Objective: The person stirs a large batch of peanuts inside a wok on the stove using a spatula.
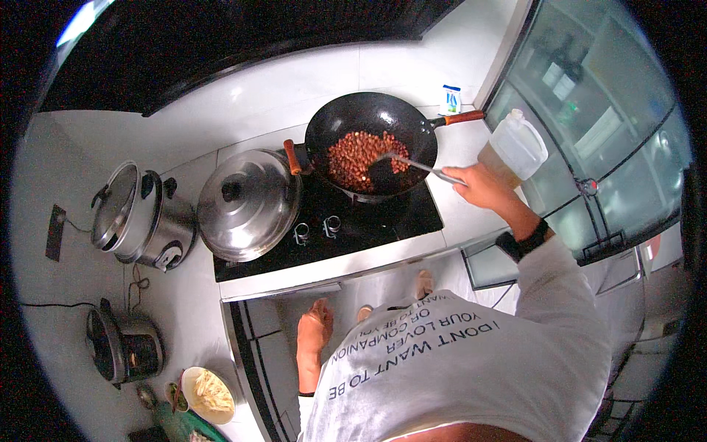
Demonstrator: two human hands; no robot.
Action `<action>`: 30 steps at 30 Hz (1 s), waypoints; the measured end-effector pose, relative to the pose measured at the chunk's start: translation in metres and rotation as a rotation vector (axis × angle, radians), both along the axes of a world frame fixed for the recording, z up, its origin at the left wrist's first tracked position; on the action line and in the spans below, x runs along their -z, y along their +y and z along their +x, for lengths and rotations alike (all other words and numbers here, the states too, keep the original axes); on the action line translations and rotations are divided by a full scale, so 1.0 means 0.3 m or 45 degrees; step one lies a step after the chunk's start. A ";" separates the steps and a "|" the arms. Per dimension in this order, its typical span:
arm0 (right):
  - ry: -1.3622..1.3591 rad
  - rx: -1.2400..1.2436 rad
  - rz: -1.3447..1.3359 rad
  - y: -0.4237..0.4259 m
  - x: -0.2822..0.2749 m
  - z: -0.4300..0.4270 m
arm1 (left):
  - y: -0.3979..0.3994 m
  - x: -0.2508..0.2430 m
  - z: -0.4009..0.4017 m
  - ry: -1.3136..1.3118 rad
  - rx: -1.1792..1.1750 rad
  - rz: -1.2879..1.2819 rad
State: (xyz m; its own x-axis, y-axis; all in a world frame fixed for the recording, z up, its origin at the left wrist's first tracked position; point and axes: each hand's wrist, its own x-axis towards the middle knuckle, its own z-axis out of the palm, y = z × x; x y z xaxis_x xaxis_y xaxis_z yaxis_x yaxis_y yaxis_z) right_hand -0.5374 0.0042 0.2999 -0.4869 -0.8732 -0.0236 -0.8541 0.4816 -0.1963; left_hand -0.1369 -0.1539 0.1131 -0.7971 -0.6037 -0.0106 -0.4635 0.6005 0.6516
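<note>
My right hand (479,185) grips the handle of a metal spatula (420,166). The spatula's far end rests among red-skinned peanuts (359,154) inside a black wok (375,113). The wok has a wooden side grip (291,157) on the left and a long wooden handle (463,117) on the right. It stands on the black glass cooktop (381,226). In front of the counter, my left hand (316,321) hangs low with its fingers curled; nothing shows in it, but the inside of the hand is hidden.
A domed steel lid (248,204) covers the cooktop's left side. Further left stand a steel rice cooker (160,221) and a dark electric cooker (130,348). A bowl of pale shredded food (210,395) sits near a green board (179,422). To the right is a plastic jug (519,145).
</note>
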 end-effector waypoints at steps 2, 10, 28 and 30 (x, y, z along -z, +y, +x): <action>0.023 0.047 -0.113 -0.061 0.104 -0.067 | 0.003 0.000 0.016 0.025 -0.013 -0.007; -0.110 0.231 -0.210 -0.316 0.172 -0.112 | 0.028 0.095 0.051 -0.040 -0.217 0.290; 0.365 -0.207 0.169 0.231 -0.342 -0.121 | 0.209 -0.043 -0.104 -0.137 -0.200 0.053; 0.281 -0.187 0.333 0.271 -0.376 -0.139 | 0.261 -0.059 -0.146 -0.226 -0.254 0.132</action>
State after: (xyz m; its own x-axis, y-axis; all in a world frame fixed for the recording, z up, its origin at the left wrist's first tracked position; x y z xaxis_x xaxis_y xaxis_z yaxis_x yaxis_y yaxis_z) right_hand -0.5791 0.0855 0.4127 -0.3754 -0.9122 -0.1639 -0.9258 0.3606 0.1137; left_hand -0.1806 -0.0757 0.1309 -0.6427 -0.7370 -0.2092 -0.6782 0.4204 0.6028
